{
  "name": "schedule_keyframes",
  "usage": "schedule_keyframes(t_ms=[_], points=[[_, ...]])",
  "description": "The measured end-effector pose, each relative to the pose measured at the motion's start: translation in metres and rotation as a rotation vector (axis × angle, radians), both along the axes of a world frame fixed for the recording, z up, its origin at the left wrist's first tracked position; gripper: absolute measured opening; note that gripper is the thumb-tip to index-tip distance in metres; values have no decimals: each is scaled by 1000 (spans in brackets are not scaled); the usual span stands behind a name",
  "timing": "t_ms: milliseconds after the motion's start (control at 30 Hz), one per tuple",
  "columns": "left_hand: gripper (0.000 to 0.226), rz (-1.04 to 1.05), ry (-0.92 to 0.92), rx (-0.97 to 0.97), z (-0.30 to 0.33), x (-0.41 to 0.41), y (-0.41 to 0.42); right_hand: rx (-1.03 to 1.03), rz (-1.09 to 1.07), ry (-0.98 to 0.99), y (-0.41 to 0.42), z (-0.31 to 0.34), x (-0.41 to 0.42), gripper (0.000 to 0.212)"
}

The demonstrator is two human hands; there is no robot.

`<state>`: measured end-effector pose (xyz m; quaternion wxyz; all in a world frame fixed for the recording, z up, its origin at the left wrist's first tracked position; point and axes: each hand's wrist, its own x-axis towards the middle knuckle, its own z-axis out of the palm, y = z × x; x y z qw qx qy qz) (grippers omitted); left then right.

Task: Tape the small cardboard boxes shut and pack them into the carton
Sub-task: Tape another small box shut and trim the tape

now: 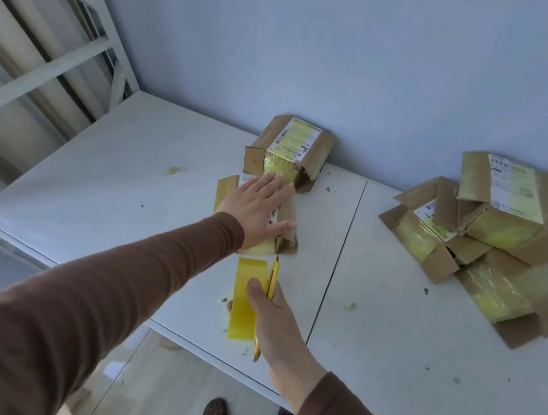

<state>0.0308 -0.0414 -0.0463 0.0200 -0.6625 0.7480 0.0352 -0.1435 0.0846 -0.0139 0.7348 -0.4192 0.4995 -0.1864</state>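
Nearest, right hand over the front edge of the white table, fingers curled around a yellow roll of tape and a yellow knife held together beside it. Just beyond, small cardboard box lying on the table, left hand pressed flat on top of it, fingers straight and spread, gripping nothing. Brown sleeves on both arms. Farther back, second box with a label and yellow tape, standing against the grey wall, touching the fingertips. Far right, pile of boxes, flaps open, well apart from both hands. Carton not seen.
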Motion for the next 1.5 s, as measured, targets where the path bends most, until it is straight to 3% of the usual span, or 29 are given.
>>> schedule_keyframes(t_ms=[167,267,333,433,500,567,633,733,833,1200,1367,1433,1500], points=[[92,23,-8,2,3,-2,1,-2,44,17,-1,-2,7,28],[92,33,302,0,22,6,7,46,151,-2,-5,0,-5,23],[83,113,467,-167,37,11,21,9,174,8,-13,-1,-23,18],[43,440,631,-390,43,9,73,-308,116,151,-38,-3,-49,9],[32,711,874,-203,35,1,108,-493,207,262,-58,1,-58,23],[43,883,1151,132,24,-7,128,-579,339,323,-77,6,-57,39],[45,949,1394,349,19,-11,134,-659,477,369,-91,5,-52,28],[29,915,1581,420,23,-14,132,-899,634,548,-105,-1,-44,23],[21,894,1642,397,26,-15,131,-1057,690,669,-110,-4,-38,24],[20,897,1720,323,22,-18,130,-1365,780,913,-111,-9,-19,22],[23,935,1693,290,20,-19,126,-1336,915,1158,-122,-1,-30,20],[22,924,1703,297,20,-19,125,-1281,817,1079,-130,11,-37,26],[22,914,1701,305,21,-20,124,-1272,700,875,-129,21,-33,20]])
